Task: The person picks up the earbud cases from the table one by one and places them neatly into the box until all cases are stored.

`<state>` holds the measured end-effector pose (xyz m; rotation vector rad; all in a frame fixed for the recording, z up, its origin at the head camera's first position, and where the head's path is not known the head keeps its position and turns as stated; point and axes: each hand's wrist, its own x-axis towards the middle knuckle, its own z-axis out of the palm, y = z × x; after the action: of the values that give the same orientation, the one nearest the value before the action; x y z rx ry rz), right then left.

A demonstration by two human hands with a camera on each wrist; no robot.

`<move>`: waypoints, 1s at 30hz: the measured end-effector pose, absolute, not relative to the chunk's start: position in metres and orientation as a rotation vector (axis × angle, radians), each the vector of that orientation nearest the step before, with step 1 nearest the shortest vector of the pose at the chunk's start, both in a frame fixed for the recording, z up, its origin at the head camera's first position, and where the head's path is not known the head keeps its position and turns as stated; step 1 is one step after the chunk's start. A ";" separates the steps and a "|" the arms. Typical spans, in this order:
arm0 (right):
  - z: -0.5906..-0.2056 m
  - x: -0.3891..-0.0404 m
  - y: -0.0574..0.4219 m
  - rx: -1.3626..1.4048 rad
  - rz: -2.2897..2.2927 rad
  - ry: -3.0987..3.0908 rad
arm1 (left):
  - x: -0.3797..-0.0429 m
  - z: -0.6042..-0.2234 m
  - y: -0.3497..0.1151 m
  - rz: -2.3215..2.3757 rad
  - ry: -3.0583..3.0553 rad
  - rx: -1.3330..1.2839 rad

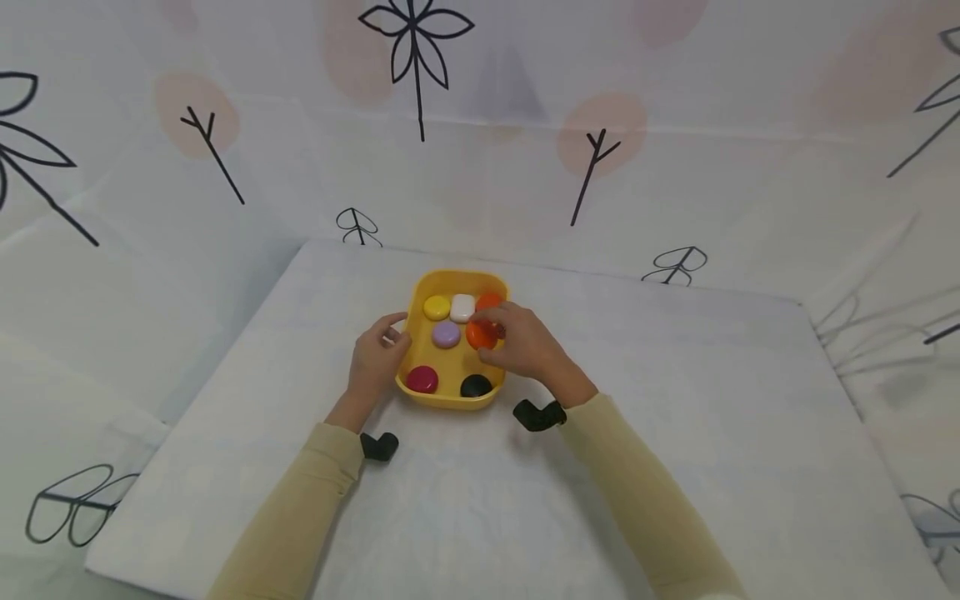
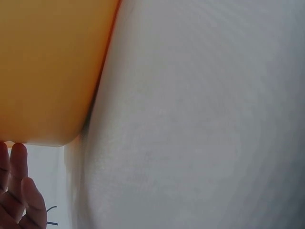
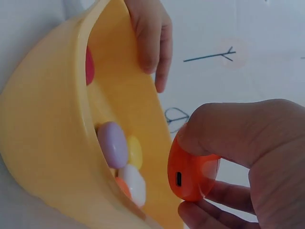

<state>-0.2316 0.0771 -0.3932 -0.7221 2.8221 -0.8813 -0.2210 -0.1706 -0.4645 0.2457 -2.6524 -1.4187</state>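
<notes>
In the head view, a deep yellow plastic tray (image 1: 453, 367) holds several smooth rounded pieces. My right hand (image 1: 528, 340) is over its right side, pinching an orange rounded piece (image 3: 190, 171) between thumb and fingers. A small dark slot shows on that piece in the right wrist view. My left hand (image 1: 373, 358) is at the tray's left side, its fingertips (image 2: 19, 152) touching the outer wall. Inside lie a yellow piece (image 1: 437, 307), a white one (image 1: 462, 308), a lavender one (image 1: 446, 334), another orange one (image 1: 489, 302), a crimson one (image 1: 422, 380) and a blackish one (image 1: 476, 386).
The tray stands on a white-covered table (image 1: 720, 433), near its back edge. A pale cloth backdrop (image 1: 495, 183) with line-drawn plants rises behind and beside the table. Dark bands (image 1: 540, 415) with small mounts sit at both wrists, by the beige sleeves (image 1: 637, 492).
</notes>
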 end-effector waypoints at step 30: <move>-0.375 -0.217 0.089 -0.781 -1.066 2.856 | -0.219 -0.465 -0.170 -1.418 -2.647 0.235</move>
<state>-0.2174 0.0888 -0.3753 -0.7813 2.8561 -1.0663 -0.2190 -0.1700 -0.4655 0.2348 -2.6470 -1.4179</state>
